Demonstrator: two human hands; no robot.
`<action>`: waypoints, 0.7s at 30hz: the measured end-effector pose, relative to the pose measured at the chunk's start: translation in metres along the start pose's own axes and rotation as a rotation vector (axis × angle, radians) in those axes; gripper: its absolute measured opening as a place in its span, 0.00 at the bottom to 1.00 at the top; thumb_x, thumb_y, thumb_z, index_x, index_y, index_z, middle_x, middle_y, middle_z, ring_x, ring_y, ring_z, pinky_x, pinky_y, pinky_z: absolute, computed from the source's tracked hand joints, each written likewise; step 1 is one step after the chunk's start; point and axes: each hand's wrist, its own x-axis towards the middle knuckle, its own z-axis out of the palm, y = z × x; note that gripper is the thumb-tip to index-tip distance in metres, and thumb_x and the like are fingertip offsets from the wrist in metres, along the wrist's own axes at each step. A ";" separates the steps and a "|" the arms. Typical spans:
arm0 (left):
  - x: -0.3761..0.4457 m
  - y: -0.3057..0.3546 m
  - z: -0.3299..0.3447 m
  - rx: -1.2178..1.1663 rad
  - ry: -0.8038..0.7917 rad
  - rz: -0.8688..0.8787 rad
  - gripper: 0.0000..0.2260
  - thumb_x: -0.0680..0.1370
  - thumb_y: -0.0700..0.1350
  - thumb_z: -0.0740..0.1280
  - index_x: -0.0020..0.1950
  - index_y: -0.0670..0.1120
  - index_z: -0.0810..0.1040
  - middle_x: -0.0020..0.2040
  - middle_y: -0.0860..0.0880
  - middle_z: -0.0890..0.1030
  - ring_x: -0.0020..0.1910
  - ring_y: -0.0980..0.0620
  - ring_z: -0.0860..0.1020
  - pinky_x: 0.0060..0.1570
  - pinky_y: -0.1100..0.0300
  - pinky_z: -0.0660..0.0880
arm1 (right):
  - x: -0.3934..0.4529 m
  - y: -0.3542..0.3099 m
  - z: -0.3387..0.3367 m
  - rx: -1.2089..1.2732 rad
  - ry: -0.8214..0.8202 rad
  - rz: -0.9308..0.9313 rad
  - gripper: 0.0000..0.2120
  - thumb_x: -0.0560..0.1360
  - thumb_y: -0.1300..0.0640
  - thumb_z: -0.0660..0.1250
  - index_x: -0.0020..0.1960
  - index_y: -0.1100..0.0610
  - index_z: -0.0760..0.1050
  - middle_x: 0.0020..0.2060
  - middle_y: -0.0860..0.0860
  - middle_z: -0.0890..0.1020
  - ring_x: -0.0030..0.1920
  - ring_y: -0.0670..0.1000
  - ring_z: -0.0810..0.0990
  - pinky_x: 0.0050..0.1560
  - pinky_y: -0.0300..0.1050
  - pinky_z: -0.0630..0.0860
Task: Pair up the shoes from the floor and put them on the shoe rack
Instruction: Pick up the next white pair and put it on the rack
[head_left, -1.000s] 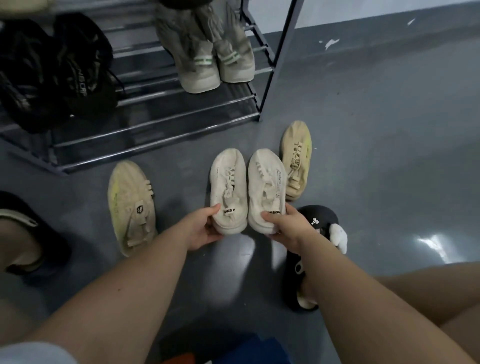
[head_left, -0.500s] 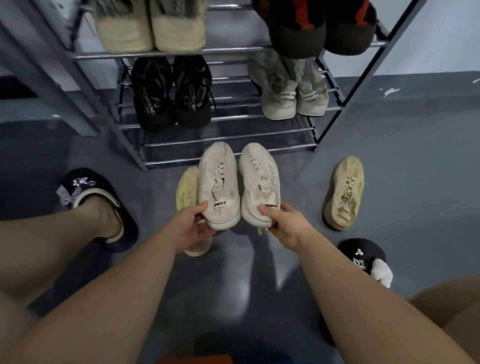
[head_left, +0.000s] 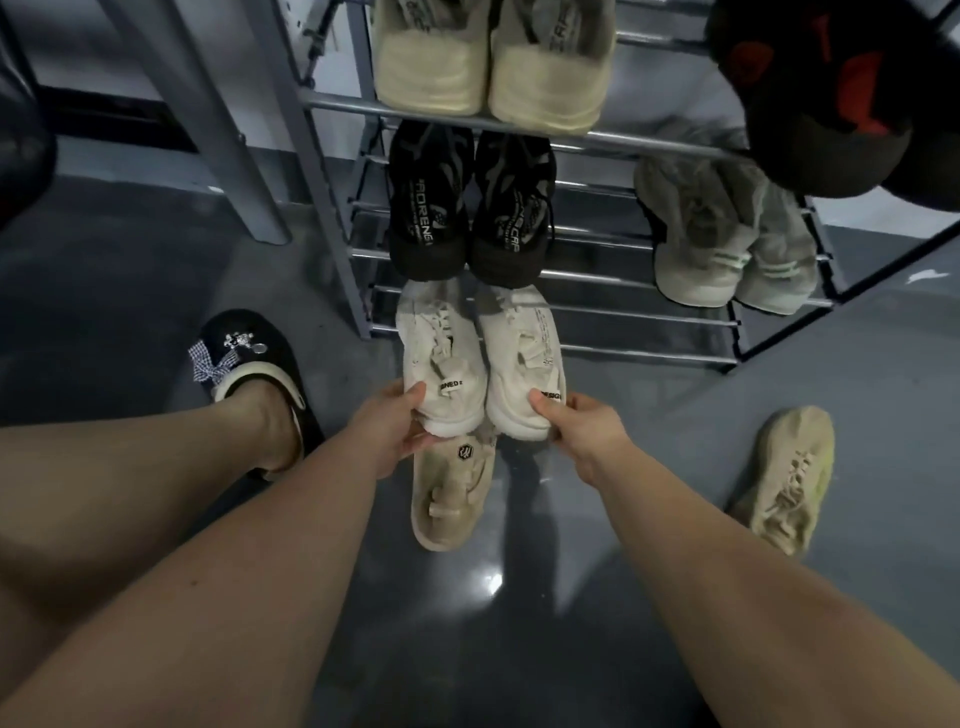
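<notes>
The two white shoes (head_left: 480, 358) are held side by side and touching, at the centre of the view, with their long axes running from 6 to 12 o'clock; the toes point to 12 o'clock, toward the shoe rack (head_left: 644, 312), and the heels point back to the person. The toes are at the front edge of the lowest shelf, but I cannot tell if they rest on it. The left hand (head_left: 387, 428) grips the heel of the left shoe, the thumb lying on top beside the label. The right hand (head_left: 584, 426) grips the heel of the right shoe in the same way, the thumb on top. Under the heels, at 6 o'clock, a beige shoe (head_left: 452, 499) lies on the grey floor (head_left: 519, 597), partly covered by the white pair. Its partner (head_left: 787, 478) lies well apart at 4 o'clock. On the rack at 12 o'clock stands a black pair (head_left: 470, 208), with a grey pair (head_left: 727, 244) at 2 o'clock and a cream pair (head_left: 493, 57) on the shelf above. At 9 o'clock the person's foot wears a black slipper (head_left: 244, 353) with a bow.
</notes>
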 end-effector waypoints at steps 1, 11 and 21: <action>0.006 0.006 0.000 -0.001 0.013 0.002 0.08 0.81 0.45 0.61 0.59 0.47 0.72 0.56 0.45 0.78 0.40 0.52 0.77 0.26 0.61 0.77 | 0.005 -0.005 0.003 -0.095 0.009 -0.030 0.21 0.74 0.54 0.71 0.62 0.64 0.74 0.48 0.55 0.81 0.42 0.49 0.81 0.35 0.37 0.78; 0.069 0.055 -0.010 0.099 0.022 0.030 0.13 0.81 0.43 0.60 0.65 0.44 0.72 0.56 0.44 0.77 0.49 0.47 0.78 0.48 0.54 0.75 | 0.071 -0.013 0.036 -0.416 0.035 -0.124 0.21 0.75 0.46 0.68 0.60 0.59 0.77 0.39 0.50 0.79 0.40 0.51 0.77 0.42 0.41 0.72; 0.108 0.069 -0.012 0.333 0.091 0.148 0.18 0.81 0.51 0.58 0.70 0.48 0.68 0.63 0.48 0.76 0.57 0.50 0.76 0.50 0.59 0.75 | 0.115 -0.014 0.068 -0.370 0.060 -0.143 0.19 0.74 0.46 0.68 0.61 0.55 0.77 0.48 0.52 0.82 0.47 0.52 0.79 0.53 0.48 0.77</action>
